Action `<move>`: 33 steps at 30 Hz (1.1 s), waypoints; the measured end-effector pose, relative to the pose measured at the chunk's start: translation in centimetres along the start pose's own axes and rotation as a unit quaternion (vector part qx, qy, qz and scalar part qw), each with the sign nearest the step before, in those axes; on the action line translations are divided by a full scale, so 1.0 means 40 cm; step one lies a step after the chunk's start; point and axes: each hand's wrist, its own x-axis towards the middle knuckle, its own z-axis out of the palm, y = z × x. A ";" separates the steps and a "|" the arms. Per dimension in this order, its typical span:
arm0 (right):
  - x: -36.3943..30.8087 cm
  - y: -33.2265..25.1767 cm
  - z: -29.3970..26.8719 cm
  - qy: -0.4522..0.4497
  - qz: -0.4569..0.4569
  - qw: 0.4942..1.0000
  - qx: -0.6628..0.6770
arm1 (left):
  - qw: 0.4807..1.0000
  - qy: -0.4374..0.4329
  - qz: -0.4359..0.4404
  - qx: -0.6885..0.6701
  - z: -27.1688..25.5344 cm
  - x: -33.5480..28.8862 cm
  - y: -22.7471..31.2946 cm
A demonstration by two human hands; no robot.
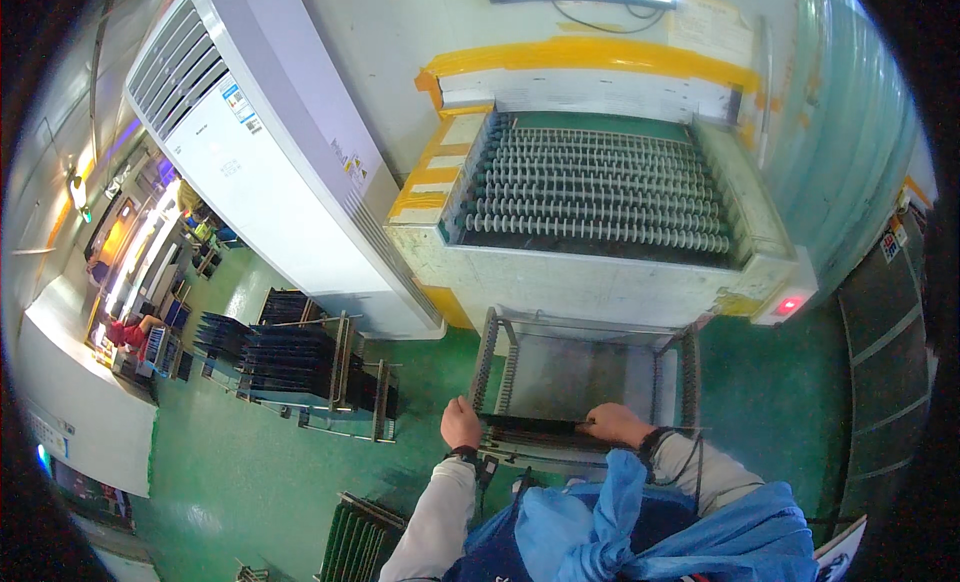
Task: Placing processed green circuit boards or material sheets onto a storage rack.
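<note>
A slotted metal rack [677, 377] stands in front of me, below the roller machine. At its near side, a thin dark panel [532, 423] lies across between my hands, seen almost edge-on. My left hand [461, 423] is closed at the panel's left end, next to the rack's left side. My right hand [617, 424] grips the panel's top edge toward its right end, fingers curled over it. Other dark edges show just below the panel, in the near part of the rack. The far part of the rack shows a grey surface through its frame.
Beyond the rack is a conveyor machine with rows of white rollers [600, 189] and a lit red button [789, 305]. A tall white air conditioner [262, 152] stands left of it. Racks of dark panels [290, 357] stand on the green floor; another rack [358, 542] is near my left arm.
</note>
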 end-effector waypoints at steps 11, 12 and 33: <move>-0.007 -0.002 -0.004 0.014 -0.014 1.000 -0.007 | 1.000 0.002 0.000 0.002 0.005 0.001 -0.007; -0.007 -0.005 -0.006 0.012 -0.012 1.000 -0.006 | 1.000 0.004 -0.002 0.001 0.005 0.001 -0.007; 0.002 -0.004 -0.004 -0.017 0.015 1.000 -0.020 | 1.000 0.008 -0.001 0.000 -0.007 -0.002 0.012</move>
